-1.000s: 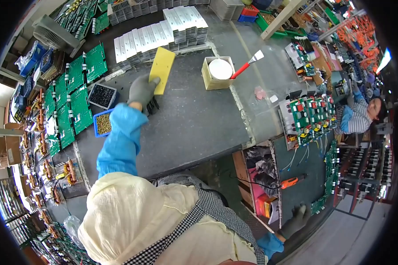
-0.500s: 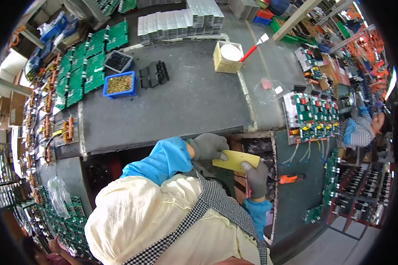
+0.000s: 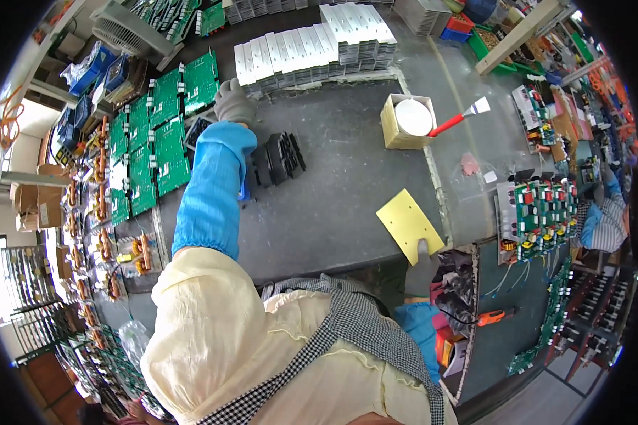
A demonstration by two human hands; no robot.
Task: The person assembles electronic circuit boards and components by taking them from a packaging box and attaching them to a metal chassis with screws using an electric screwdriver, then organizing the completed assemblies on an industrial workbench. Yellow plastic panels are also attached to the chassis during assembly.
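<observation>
My right hand (image 3: 420, 275), in a grey glove, grips a thin yellow rectangular plate (image 3: 409, 225) with small holes. The thumb lies on top of its near corner; the other fingers are hidden beneath. The plate is tilted over the table's near right edge. At the far left, my left hand (image 3: 234, 104), also gloved, reaches out beside the green circuit boards (image 3: 164, 95) and the left end of the stacked silver metal plates (image 3: 287, 53). Its fingers are extended, with nothing visible in them. A dark tray (image 3: 197, 129) is partly covered by my left sleeve.
Black plastic parts (image 3: 283, 157) lie right of my left forearm. A square container (image 3: 398, 129) with a white round tub and a red-handled brush (image 3: 459, 120) stands at the right. Populated boards (image 3: 542, 216) and an orange tool (image 3: 496, 316) lie farther right, near another person (image 3: 602, 223).
My left hand has let go of the yellow plate and moved far to the upper left. My right hand keeps hold of the plate, now turned steeper. The whole view has shifted.
</observation>
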